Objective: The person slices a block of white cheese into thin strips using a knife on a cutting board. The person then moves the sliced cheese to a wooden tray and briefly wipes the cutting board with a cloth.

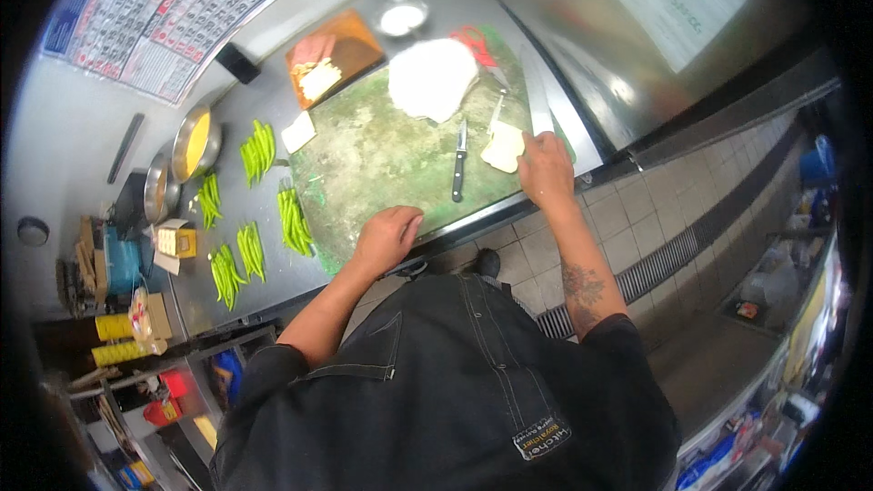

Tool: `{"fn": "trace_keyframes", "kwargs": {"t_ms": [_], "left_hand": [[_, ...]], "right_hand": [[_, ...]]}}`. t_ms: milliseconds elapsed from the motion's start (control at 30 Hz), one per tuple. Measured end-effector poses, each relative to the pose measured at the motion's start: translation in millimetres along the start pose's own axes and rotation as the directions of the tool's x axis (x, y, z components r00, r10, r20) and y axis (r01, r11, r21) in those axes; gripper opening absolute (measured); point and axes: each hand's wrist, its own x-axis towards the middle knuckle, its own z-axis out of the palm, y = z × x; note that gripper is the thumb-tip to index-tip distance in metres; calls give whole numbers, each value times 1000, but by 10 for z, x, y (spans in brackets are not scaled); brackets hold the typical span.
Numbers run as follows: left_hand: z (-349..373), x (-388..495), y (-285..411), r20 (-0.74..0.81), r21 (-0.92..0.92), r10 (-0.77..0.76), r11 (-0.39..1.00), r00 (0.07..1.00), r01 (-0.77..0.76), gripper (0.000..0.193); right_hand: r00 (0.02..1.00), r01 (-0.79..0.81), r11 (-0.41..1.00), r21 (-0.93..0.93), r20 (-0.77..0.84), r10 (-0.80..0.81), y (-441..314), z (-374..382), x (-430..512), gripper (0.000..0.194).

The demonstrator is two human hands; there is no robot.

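My right hand [547, 167] is closed over the handle end of a large knife [537, 92], whose blade points away along the right side of a green cutting board [368, 157]. Beside my thumb lies a pale yellow block, apparently cheese [503, 148]. My left hand [387, 239] rests at the board's near edge, fingers curled, with nothing seen in it. Between the hands is a paring knife [459, 167] with a black handle. Farther back sit an overexposed round white mass [431, 80] and red-handled scissors [477, 48].
Several bundles of long green chili peppers [293, 221] lie left of the board. Beyond them stand metal bowls, one with yellow liquid [198, 143], and an open carton [175, 242]. An orange-brown board [361, 41] bears pink slices and pale strips. A steel dish [401, 17] holds something white.
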Motion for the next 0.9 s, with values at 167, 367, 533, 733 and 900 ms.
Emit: {"fn": "trace_keyframes", "kwargs": {"t_ms": [167, 367, 533, 733, 900], "left_hand": [[-174, -429, -108, -63, 54, -165, 984, 984, 168, 19], [-166, -662, -44, -88, -47, -145, 989, 985, 142, 22], [-126, -553, -50, -79, -121, -34, 992, 996, 24, 22], [-86, -391, -304, 267, -620, -255, 692, 929, 369, 36], [-372, -145, -668, 497, -847, -116, -282, 860, 452, 59]], "right_hand": [[967, 249, 956, -156, 99, -236, -75, -15, 247, 84], [970, 188, 974, -128, 179, -164, -281, -246, 307, 85], [999, 41, 981, 189, -6, -41, -235, -114, 148, 65], [981, 133, 967, 217, -168, -97, -1034, -130, -221, 53], [873, 450, 886, 111, -266, -410, -2245, 77, -305, 54]]}}
